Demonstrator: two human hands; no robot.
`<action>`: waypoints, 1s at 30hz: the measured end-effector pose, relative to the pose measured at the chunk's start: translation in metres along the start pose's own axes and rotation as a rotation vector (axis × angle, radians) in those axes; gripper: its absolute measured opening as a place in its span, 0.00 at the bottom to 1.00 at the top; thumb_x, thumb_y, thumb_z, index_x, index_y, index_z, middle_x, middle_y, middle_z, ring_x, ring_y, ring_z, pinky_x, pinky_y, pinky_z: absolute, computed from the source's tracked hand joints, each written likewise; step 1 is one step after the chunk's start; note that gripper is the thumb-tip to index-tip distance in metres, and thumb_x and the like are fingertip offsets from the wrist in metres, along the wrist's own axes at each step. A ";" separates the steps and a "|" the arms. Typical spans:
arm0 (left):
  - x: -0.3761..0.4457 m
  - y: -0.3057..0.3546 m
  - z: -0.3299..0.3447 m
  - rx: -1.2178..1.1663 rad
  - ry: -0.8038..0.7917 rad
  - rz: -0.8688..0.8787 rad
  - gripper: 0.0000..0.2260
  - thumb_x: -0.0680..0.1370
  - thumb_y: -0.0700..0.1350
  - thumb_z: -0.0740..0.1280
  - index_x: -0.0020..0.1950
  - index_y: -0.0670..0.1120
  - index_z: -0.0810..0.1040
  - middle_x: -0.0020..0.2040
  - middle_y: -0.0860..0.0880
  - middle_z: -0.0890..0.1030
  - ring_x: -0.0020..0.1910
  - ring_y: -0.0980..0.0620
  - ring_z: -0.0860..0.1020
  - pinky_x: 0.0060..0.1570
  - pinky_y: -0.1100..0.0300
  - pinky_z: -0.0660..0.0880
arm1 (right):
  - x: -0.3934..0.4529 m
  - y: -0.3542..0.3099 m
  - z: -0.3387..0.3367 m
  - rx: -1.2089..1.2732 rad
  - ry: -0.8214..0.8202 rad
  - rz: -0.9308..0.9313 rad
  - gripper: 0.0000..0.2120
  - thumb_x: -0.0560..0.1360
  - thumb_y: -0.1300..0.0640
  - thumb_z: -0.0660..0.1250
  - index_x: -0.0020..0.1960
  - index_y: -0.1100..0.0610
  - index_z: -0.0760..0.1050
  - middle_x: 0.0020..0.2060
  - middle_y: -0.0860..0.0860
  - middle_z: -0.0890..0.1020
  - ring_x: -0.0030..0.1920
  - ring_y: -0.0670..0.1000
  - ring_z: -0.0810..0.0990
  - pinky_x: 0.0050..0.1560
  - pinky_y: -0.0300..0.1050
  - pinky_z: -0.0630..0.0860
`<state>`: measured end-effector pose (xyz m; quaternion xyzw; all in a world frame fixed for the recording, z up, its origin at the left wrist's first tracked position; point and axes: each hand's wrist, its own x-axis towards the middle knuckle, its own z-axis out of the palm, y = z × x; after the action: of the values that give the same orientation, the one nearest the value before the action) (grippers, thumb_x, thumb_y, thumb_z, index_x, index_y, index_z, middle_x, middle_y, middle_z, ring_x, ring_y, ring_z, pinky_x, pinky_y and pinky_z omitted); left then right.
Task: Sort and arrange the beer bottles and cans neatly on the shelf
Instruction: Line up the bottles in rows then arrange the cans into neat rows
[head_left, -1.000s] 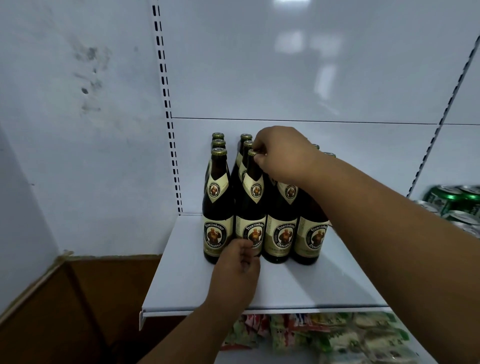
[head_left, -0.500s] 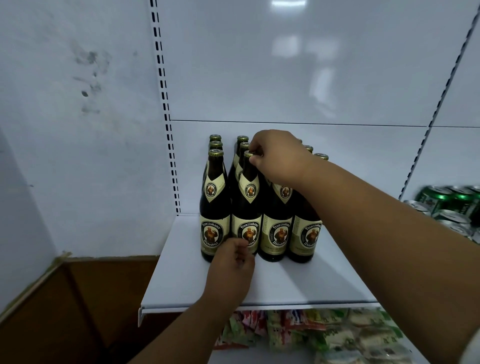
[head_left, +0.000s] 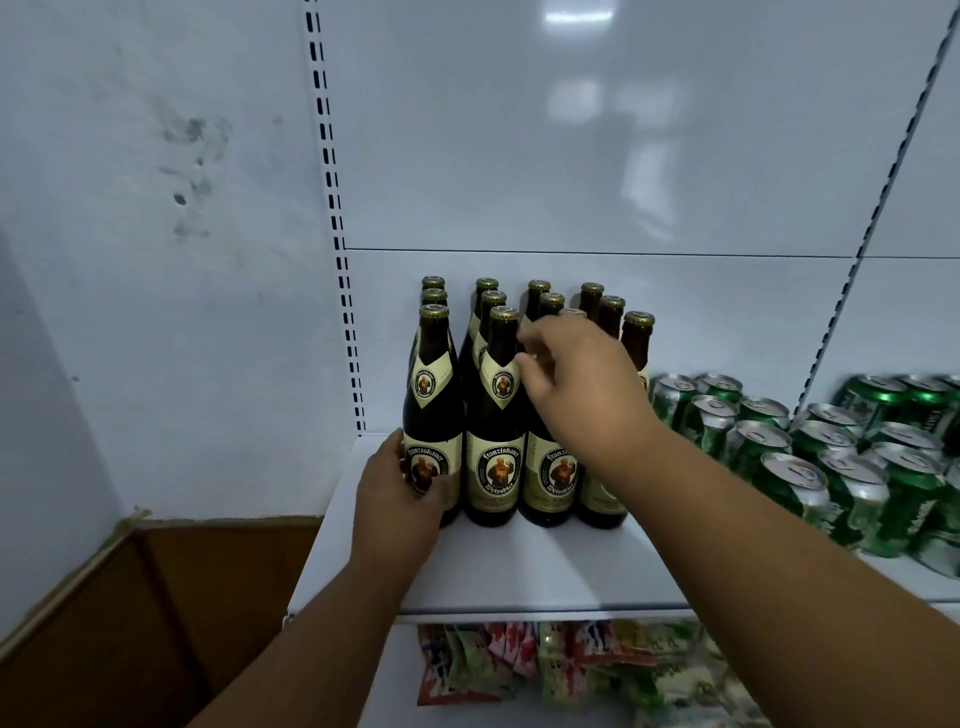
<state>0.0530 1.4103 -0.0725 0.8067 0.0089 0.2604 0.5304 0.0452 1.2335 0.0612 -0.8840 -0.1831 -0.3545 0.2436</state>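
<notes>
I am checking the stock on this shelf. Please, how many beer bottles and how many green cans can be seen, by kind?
Brown beer bottles: 12 (four columns, three deep; one cap partly behind the right hand)
Green cans: at least 15 visible; the group is blurred and cut by the frame edge, so the exact number cannot be told
Total: at least 27

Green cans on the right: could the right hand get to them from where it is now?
Probably yes. The right hand hovers by the bottle necks holding nothing, and the green cans stand just to its right on the same shelf, tops exposed, with nothing between.
</notes>
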 end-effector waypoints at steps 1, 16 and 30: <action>0.001 0.001 0.000 -0.013 -0.004 0.012 0.21 0.72 0.39 0.74 0.59 0.56 0.74 0.52 0.63 0.78 0.52 0.66 0.78 0.52 0.62 0.77 | -0.007 0.002 0.002 0.019 0.011 0.018 0.09 0.78 0.56 0.65 0.57 0.55 0.79 0.49 0.50 0.79 0.48 0.49 0.77 0.50 0.46 0.75; 0.011 -0.014 -0.002 -0.109 -0.068 -0.017 0.28 0.74 0.50 0.74 0.71 0.51 0.66 0.63 0.54 0.72 0.60 0.57 0.74 0.54 0.62 0.74 | -0.085 0.076 0.028 0.126 0.446 0.371 0.12 0.77 0.55 0.67 0.58 0.58 0.74 0.53 0.51 0.74 0.57 0.52 0.72 0.58 0.50 0.72; 0.031 -0.016 0.003 -0.574 -0.197 -0.202 0.28 0.79 0.69 0.51 0.77 0.61 0.61 0.74 0.59 0.67 0.73 0.56 0.66 0.69 0.54 0.63 | -0.062 0.143 0.047 1.127 0.075 0.880 0.35 0.75 0.29 0.47 0.71 0.49 0.71 0.66 0.48 0.78 0.67 0.50 0.73 0.72 0.58 0.62</action>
<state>0.0856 1.4240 -0.0748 0.6405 -0.0362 0.1186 0.7579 0.0985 1.1338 -0.0558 -0.6028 0.0437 -0.1051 0.7897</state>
